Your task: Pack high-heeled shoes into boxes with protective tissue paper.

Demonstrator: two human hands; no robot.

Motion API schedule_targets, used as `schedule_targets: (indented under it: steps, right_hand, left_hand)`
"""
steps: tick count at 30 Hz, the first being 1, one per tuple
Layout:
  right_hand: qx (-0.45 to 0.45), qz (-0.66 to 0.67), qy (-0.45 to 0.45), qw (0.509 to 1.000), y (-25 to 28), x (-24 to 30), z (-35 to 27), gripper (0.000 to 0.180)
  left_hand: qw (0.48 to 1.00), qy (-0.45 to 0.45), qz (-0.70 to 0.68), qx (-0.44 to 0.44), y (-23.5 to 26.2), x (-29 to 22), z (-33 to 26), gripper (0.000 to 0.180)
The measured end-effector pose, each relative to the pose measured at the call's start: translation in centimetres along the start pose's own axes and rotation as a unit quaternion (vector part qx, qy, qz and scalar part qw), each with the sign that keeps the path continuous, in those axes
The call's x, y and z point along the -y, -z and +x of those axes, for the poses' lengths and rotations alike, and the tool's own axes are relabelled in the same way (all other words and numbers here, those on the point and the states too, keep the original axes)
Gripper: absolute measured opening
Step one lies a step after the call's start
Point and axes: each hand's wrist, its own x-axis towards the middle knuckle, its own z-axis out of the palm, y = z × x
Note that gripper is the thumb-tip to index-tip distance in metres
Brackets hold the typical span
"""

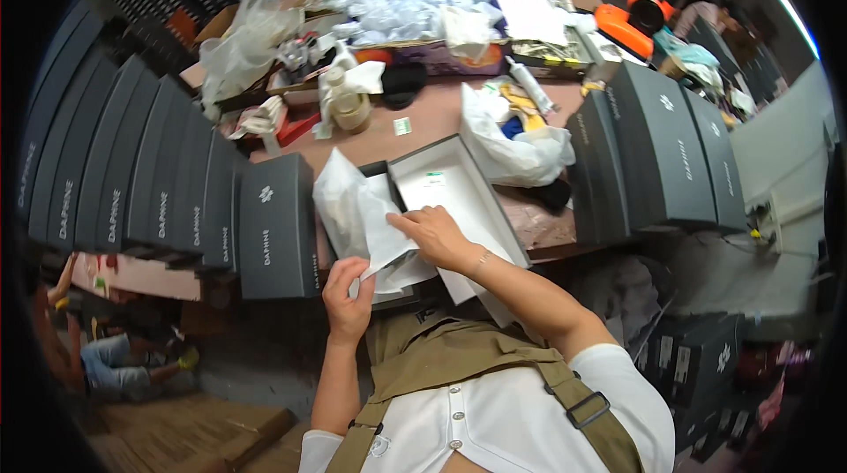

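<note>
White tissue paper (381, 239) stands partly folded over an open dark grey box (378, 169) in front of me. Its bunched left part wraps something I cannot make out. My left hand (347, 295) pinches the near lower edge of the paper between thumb and fingers. On the paper's right side, my right hand (438, 238) has its fingertips closed on the edge. Beside the box, under my right wrist, leans a box lid (452, 175) with a white inside and a small green-and-white label. A white-wrapped bundle (512, 148) lies beyond the lid, with a dark shoe-like item (550, 197) at its near edge.
Dark grey shoeboxes (273, 226) line the left, and several more (663, 151) stand at the right. Across the table (415, 131) are a bottle (347, 104), a black pad (403, 85), a carton of crumpled tissue (415, 10) and an orange tool (625, 30). Another person sits at lower left.
</note>
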Motion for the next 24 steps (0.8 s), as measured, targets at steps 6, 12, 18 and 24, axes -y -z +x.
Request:
schedule_targets:
  steps: [6,12,18,24]
  right_hand:
    - [-0.006,0.067,0.045,0.997,2.2,0.4,-0.5,0.076]
    - [0.113,-0.040,-0.212,0.970,8.4,-1.2,-7.7,0.091]
    - [0.178,-0.005,-0.177,0.968,3.7,-0.6,-7.7,0.092]
    - [-0.088,0.045,-0.101,0.990,4.1,-3.7,-5.1,0.055]
  left_hand:
    - [0.953,0.217,-0.205,-0.048,-0.3,4.0,-6.0,0.047]
    - [0.867,0.374,-0.301,-0.136,-1.1,3.9,-3.0,0.043]
    - [0.972,0.179,-0.133,-0.070,-1.6,3.4,-5.3,0.059]
    - [0.991,0.091,0.082,0.049,-1.9,-0.7,-0.5,0.048]
